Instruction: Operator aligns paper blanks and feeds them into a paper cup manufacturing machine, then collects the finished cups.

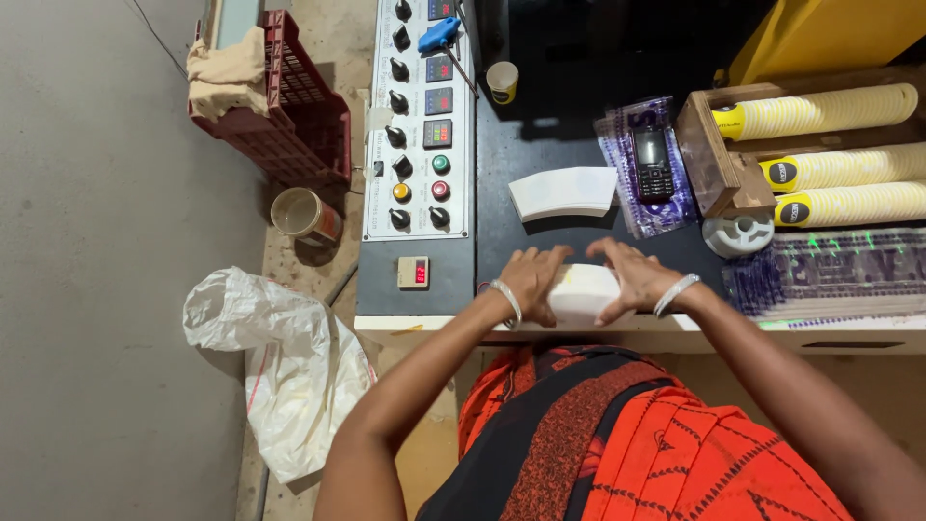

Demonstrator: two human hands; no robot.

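Observation:
My left hand [533,281] and my right hand [632,278] press from both sides on a stack of white curved paper blanks [583,292] at the near edge of the dark machine top [502,232]. Both wrists wear silver bangles. A second stack of white paper blanks [563,192] lies a little farther back, untouched. Just right of it, a black mobile phone [653,164] rests on purple printed sheets [666,207].
A control panel [420,116] with knobs and coloured buttons sits at left. A wooden rack [709,145] holds long rows of nested paper cups [830,111]. One paper cup [502,81] stands behind. On the floor: a red crate [294,106], a tin [301,214], a white plastic bag [280,357].

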